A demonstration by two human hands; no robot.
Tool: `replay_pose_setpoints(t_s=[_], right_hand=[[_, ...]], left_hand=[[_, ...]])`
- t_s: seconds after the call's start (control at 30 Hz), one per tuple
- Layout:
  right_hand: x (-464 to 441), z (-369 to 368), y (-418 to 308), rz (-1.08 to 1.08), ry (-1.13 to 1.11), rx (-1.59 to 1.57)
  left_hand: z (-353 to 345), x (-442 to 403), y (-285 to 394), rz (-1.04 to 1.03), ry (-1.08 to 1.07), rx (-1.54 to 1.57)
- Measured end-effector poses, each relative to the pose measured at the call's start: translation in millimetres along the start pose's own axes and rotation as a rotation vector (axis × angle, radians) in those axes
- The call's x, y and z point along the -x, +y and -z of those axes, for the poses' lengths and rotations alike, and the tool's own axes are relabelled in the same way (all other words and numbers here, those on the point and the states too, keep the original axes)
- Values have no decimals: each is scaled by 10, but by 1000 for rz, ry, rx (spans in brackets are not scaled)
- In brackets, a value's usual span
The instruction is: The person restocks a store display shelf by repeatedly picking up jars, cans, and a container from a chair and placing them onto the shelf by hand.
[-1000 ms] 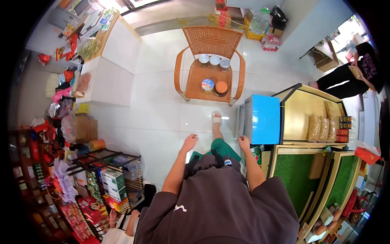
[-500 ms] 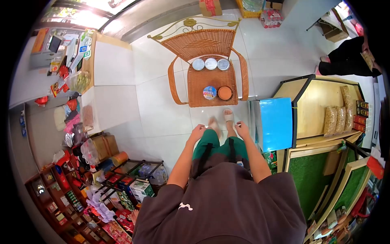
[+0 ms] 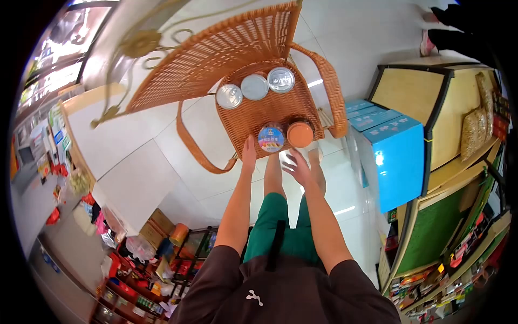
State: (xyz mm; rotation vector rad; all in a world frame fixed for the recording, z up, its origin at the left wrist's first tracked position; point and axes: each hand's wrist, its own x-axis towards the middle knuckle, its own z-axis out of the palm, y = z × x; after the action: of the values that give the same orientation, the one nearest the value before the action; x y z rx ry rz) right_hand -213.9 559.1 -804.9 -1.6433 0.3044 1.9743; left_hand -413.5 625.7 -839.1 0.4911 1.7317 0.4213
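Observation:
On the seat of a wicker chair (image 3: 259,116) stand three silver-lidded cans, the left (image 3: 229,96), the middle (image 3: 254,87) and the right (image 3: 280,80), in a row near the backrest. Closer to the seat's front edge are a jar with a blue printed lid (image 3: 271,138) and a jar with an orange lid (image 3: 300,134). My left hand (image 3: 249,154) is at the front edge, just left of the blue-lidded jar, empty with fingers extended. Below the two jars, my right hand (image 3: 298,166) has its fingers spread and holds nothing.
Blue boxes (image 3: 396,156) stand right of the chair beside a wooden display case (image 3: 410,97). A white counter (image 3: 135,178) is on the left, with crowded shelves (image 3: 129,294) below it. Another person's legs (image 3: 458,43) show at the top right.
The chair and its jars appear larger and closer, and the view has tilted. Both my hands have reached forward to the seat's front edge, and their fingers have opened out.

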Motion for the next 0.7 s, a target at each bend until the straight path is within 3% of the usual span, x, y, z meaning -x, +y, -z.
replay_pose_setpoints(t_s=[0.07,0.1,0.17,0.23,0.3,0.37,0.4,0.43,0.47,0.5,0.57,0.6,0.63,0.7], right_hand=[[-291,-255,5,72,-144,-401],[-383,-377,36,59,-122,-420],[-471,-588,56,136,-50,-301],[-462,-686,174,205,50,-295],[-457,-688,325,273,-70,-482],[-457,-599,804,336,128,-359],[-297,-642,926,347,177,-502],[-234,-638,1181,361,161,-607],[286,-703,887,244,106,-537],[441,-675,909,214,55,-503],[735,-614,895,229,-12,-373],[887,-621,783,180,106,-200],[1061,-634,654,108,226,-38],[1282,-576,409,124,-145,213]], left_hand=[[-125,-210,266,78,-115,299],[-156,-336,186,103,-123,281],[-206,-485,52,-250,-67,-227],[-154,-403,4,-228,-140,-143],[-180,-238,119,-238,-286,32],[-60,-183,-154,-405,-349,-41],[-41,140,109,-395,-429,-9],[171,160,-171,-297,-525,13],[242,481,93,-209,-653,106],[377,600,61,-218,-657,0],[599,899,169,-43,-622,-89],[636,1082,317,-74,-657,-93],[712,1073,282,93,-690,-54],[886,1174,385,323,-782,2]])
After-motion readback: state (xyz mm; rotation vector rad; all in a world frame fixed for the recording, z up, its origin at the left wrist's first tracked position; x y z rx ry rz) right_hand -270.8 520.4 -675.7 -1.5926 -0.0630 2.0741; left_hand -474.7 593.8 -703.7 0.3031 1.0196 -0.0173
